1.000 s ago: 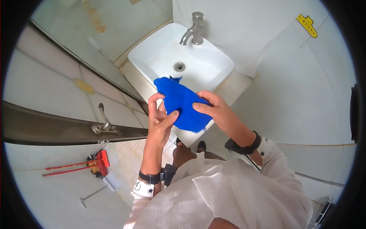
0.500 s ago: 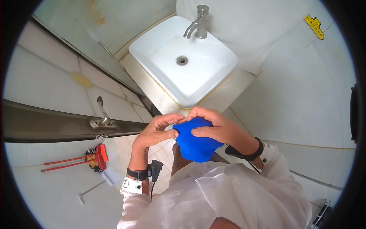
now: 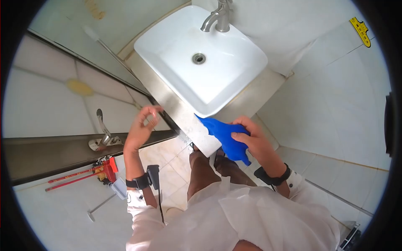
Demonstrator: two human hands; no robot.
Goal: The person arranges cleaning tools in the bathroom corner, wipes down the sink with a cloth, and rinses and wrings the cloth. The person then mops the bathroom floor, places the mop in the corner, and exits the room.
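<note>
A blue cloth (image 3: 226, 138) hangs from my right hand (image 3: 252, 136), pinched between thumb and fingers. One corner of it reaches up and left to the front of the white sink (image 3: 167, 77), overlapping the counter edge in view. I cannot tell whether that corner touches the sink. Off to the left, my left hand (image 3: 142, 127) is raised with nothing in it. Its fingers are curved, apart from the thumb, and slightly blurred.
A metal faucet (image 3: 217, 19) stands behind the sink, which sits on a pale stone counter (image 3: 180, 108). To the left is a door with a lever handle (image 3: 102, 129). Red-handled cleaning tools (image 3: 86, 173) are at the lower left. A yellow sign (image 3: 360, 31) is on the right wall.
My left hand has let go of the blue cloth and moved left and up. The cloth now hangs stretched out from my right hand, which has shifted slightly right. The sink appears larger.
</note>
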